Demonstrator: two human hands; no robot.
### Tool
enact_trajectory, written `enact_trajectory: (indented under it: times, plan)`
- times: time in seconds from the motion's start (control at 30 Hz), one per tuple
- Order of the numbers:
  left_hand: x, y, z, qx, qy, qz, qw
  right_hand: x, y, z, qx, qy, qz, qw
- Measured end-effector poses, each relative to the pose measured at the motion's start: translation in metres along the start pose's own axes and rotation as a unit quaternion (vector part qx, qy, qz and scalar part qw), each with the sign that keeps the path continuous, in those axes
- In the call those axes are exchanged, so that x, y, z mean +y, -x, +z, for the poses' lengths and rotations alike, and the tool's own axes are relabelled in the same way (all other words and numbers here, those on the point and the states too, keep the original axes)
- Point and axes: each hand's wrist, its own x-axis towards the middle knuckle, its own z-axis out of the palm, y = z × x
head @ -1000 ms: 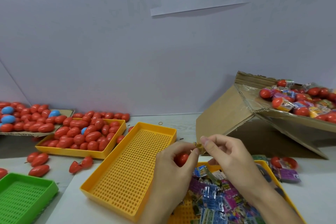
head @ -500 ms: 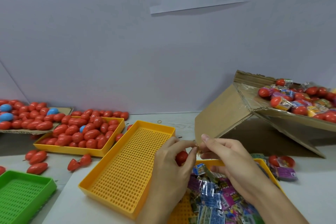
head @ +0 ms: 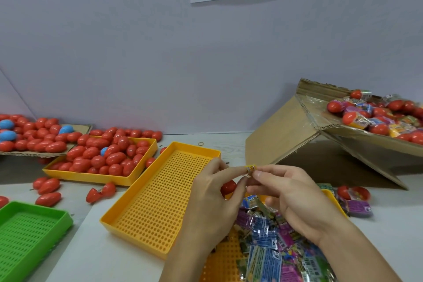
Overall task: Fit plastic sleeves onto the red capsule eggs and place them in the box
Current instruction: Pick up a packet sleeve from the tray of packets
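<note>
Head view showed both hands raised over the bench. The left hand cradled a red capsule egg in its palm while its thumb and forefinger pinched one end of a small yellow sleeve; the right hand had its fingers closed on the sleeve's other end. The sleeve sat above the egg, not yet on it. The cardboard box stood tilted well to the right, already holding sleeved eggs.

Risk, as I judged it: the egg was only loosely cupped, so it could roll out while both fingertips worked the film open. The thin film might also crease or tear.

Writing: a "6" showed on loose sleeves in the near tray; other print was too blurred to read.
</note>
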Motion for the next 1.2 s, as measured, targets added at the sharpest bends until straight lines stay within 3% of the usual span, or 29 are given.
enact_trajectory:
  times: [0.13,0.27,0.43,0.77,1.0,1.2]
  plan:
    - [0.0085,0.0001,0.0021,0.016,0.089,-0.062,0.994,0.0001,0.0011,0.0016,0.021,0.041,-0.058,0.997]
    - [0.0102,-0.0004,0.0039,0.048,0.177,-0.13,0.974,0.0,0.0037,0.0036,-0.011,0.122,-0.09,0.988]
    - [0.0081,-0.0017,0.0037,0.058,0.214,-0.191,0.956,0.001,0.0026,0.0049,-0.016,0.129,-0.095,0.987]
    - [0.0075,-0.0023,0.0049,0.05,0.155,-0.118,0.979,0.0018,-0.0003,0.0057,0.012,-0.006,-0.038,0.999]
    - [0.0052,-0.0017,0.0039,0.039,0.091,-0.067,0.993,0.0026,-0.0008,0.0011,0.011,0.001,-0.023,1.0]
    - [0.0066,-0.0006,0.0026,0.019,0.098,-0.073,0.992,0.0025,-0.0015,0.0032,0.004,-0.006,-0.07,0.998]
